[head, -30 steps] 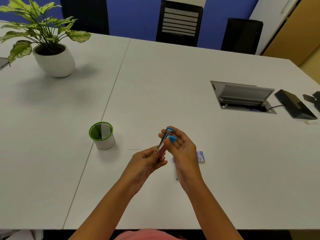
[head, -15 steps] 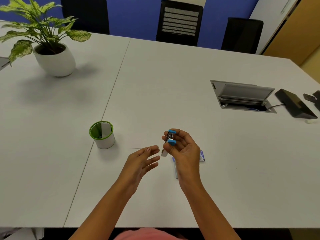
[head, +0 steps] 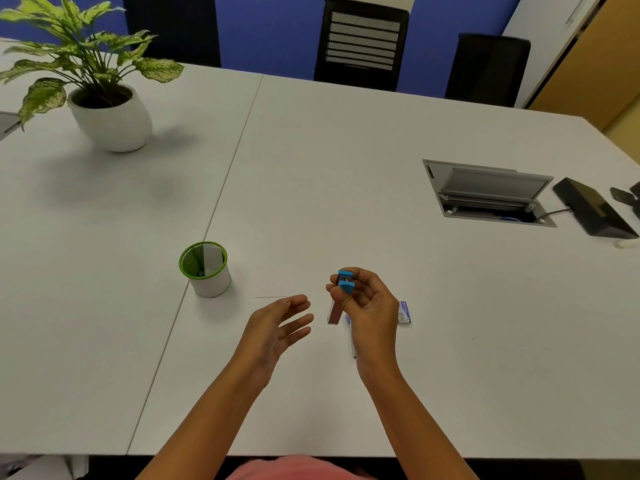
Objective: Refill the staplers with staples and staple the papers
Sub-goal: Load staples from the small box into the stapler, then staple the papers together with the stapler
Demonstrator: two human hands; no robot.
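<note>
Right hand [head: 367, 313] gripped the blue stapler [head: 344, 284]; left hand [head: 277, 327] was free.

On my feed the left hand hovered over the table [head: 311, 168], fingers loosely spread, holding nothing. At its 3 o'clock the right hand pinched the stapler, blue end up, metal part hanging down, clear of the table. The staple box [head: 404, 312] lay at the right hand's 3 o'clock, partly hidden. A green-rimmed cup [head: 207, 271] stood at the left hand's 10 o'clock. Farther out: potted plant [head: 110, 119] at 11, open cable hatch [head: 485, 192] at 2.

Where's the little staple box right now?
In the head view, the staple box lies on the white table, right of centre, partly hidden by the right hand holding the blue stapler.
</note>
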